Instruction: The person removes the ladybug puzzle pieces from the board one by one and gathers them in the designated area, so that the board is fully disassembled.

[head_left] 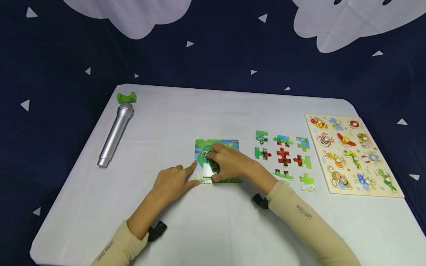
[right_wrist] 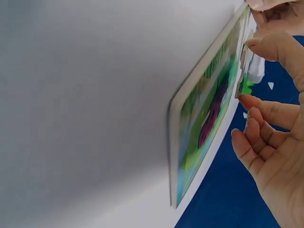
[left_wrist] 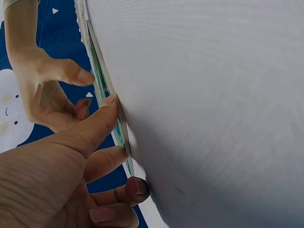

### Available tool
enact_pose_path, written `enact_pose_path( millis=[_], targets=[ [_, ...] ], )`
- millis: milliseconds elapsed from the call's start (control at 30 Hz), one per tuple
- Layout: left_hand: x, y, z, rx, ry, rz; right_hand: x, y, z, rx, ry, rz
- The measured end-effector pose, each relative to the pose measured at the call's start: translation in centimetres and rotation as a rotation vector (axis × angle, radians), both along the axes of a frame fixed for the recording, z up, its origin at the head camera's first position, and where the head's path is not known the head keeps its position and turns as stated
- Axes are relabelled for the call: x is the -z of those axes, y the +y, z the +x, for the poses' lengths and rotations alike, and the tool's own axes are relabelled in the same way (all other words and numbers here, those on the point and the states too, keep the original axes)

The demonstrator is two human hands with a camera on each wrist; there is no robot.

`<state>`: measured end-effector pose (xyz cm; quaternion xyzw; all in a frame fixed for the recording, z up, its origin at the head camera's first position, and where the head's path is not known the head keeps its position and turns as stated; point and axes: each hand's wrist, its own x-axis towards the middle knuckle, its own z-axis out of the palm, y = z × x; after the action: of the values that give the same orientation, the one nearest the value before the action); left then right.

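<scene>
Thumb and fingers of my right hand [head_left: 229,160] pinch a small jigsaw piece [right_wrist: 243,64], seen nearly edge-on just over the puzzle board [right_wrist: 204,111] in the right wrist view. The board [head_left: 234,180] is a shallow square with a green, blue and grassy picture; my right hand covers part of it. A pale patch shows near its lower left. My left hand [head_left: 173,183] touches the board's left edge with index finger and thumb spread apart. In the left wrist view, the left thumb [left_wrist: 102,118] lies against the board's edge.
Several loose jigsaw pieces [head_left: 284,156] lie in rows right of the board. Beyond them is a wooden insect peg puzzle [head_left: 354,155]. A silver microphone [head_left: 114,135] and a green curved block [head_left: 126,98] lie at the left. White cloth covers the table [head_left: 173,122].
</scene>
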<state>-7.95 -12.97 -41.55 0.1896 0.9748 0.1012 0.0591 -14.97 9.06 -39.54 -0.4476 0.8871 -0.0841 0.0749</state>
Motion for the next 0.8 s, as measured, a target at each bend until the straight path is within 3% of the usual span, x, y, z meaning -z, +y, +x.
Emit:
enact_pose_path(
  millis=[800],
  targets=[
    [0.1, 0.1, -0.1, -0.006, -0.014, 0.022, -0.3, 10.7, 2.3, 0.191, 0.006, -0.082]
  ],
)
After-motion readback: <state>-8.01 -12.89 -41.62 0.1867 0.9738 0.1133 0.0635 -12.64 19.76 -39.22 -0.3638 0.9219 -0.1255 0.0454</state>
